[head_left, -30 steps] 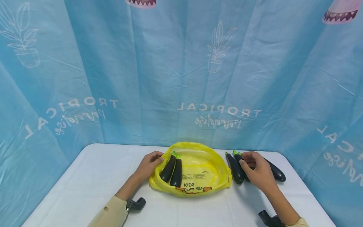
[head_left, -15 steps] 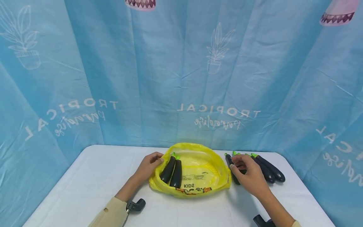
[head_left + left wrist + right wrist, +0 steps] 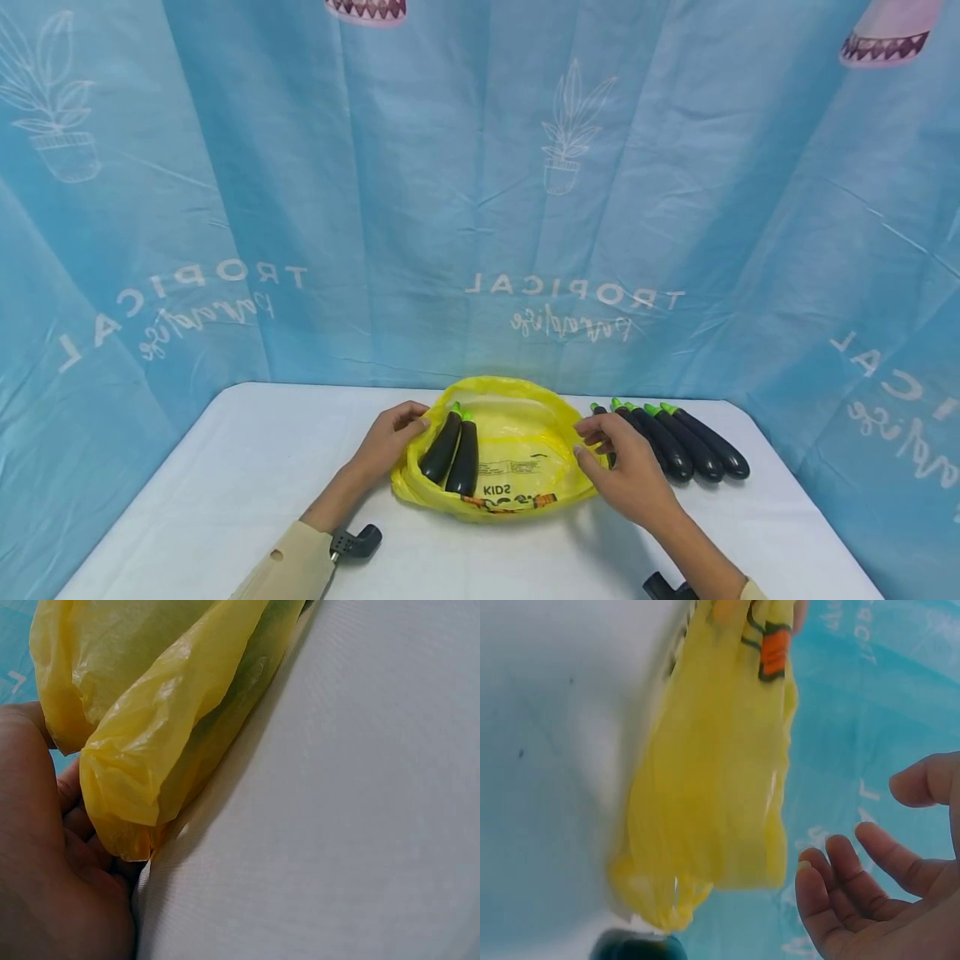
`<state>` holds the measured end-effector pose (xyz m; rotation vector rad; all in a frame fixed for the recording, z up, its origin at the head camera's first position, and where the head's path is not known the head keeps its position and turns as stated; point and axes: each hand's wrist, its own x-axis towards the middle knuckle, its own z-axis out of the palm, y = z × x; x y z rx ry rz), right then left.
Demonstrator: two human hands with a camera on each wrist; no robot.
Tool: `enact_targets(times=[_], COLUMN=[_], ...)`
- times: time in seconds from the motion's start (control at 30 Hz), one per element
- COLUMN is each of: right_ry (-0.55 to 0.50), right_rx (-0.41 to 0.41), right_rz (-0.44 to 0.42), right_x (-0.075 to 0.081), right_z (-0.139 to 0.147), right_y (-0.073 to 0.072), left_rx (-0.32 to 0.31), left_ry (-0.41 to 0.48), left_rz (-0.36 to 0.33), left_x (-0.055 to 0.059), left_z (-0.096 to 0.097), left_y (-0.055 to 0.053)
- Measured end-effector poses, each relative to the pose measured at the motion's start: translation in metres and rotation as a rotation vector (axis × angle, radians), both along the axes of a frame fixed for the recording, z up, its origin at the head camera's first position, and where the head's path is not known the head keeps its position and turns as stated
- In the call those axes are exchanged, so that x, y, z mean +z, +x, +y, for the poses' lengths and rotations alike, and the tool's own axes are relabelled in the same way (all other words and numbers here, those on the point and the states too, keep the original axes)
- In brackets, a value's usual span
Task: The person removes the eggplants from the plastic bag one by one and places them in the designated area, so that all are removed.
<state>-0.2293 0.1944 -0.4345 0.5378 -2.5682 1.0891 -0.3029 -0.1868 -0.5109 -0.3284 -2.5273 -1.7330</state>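
Observation:
A yellow plastic bag point(image 3: 543, 404) lies with its mouth spread wide on the table. Inside, at its left side, two dark eggplants point(image 3: 463, 460) with green stems lie side by side. My left hand point(image 3: 386, 440) holds the bag's left edge; in the left wrist view, the bag's folds point(image 3: 142, 742) lie between thumb and fingers. Over the bag's right rim hovers my right hand point(image 3: 630, 471). Its fingers are loosely bent and carry nothing, as the right wrist view shows my right hand point(image 3: 885, 885) apart from the bag. One eggplant point(image 3: 599, 410) beside the bag is mostly hidden behind this hand.
Several more eggplants point(image 3: 693, 454) lie in a slanted row to the right of the bag, stems pointing away. A white cloth covers the table point(image 3: 300, 425). Behind it hangs a blue printed curtain point(image 3: 420, 250).
My right hand has moved left from above the eggplant row to the bag's right rim, bringing more of the row into sight. My left hand stays at the bag's edge.

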Motion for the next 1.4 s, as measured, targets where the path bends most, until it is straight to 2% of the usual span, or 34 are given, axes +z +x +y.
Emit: enact_targets(times=[0.7, 1.13, 1.4], right_ry=[-0.030, -0.028, -0.011], right_rx=[0.099, 0.090, 0.130], right_rz=[-0.066, -0.116, -0.163], right_x=[-0.011, -0.015, -0.019], right_z=[-0.049, -0.075, -0.091], right_y=[-0.013, -0.020, -0.024], left_rx=[0.013, 0.018, 0.035], left_ry=[-0.007, -0.011, -0.033], left_rz=[0.005, 0.007, -0.002], left_x=[-0.001, 0.002, -0.003], left_z=[0.002, 0.002, 0.002], left_y=[-0.001, 0.003, -0.002])
